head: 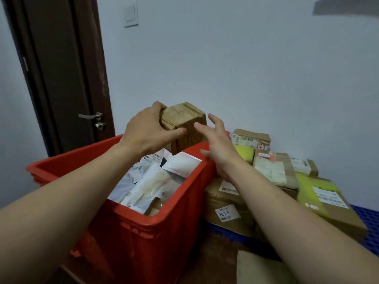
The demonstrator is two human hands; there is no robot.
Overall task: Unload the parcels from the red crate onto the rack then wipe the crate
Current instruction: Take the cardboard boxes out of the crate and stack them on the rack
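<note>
dark brown door (61,68) with metal handle (90,116), wall switch (130,14)

The left hand (147,130) covers the near left side of the taped box (184,121). Its fingers (158,105) curl over the box's far top edge, with the tips out of sight. Whether the spread fingers (212,119) of the right hand (219,148) touch the box's right face cannot be told. That hand hides the far right corner of the red crate (155,238). To the right of those fingers, the labels (251,141) on the stacked parcels (272,167) are mostly too blurred to read. The blue rack (367,218) beneath them is largely covered and cut by the edge. High above the fingers, a blurred dark shape (346,6) runs off the frame.
</note>
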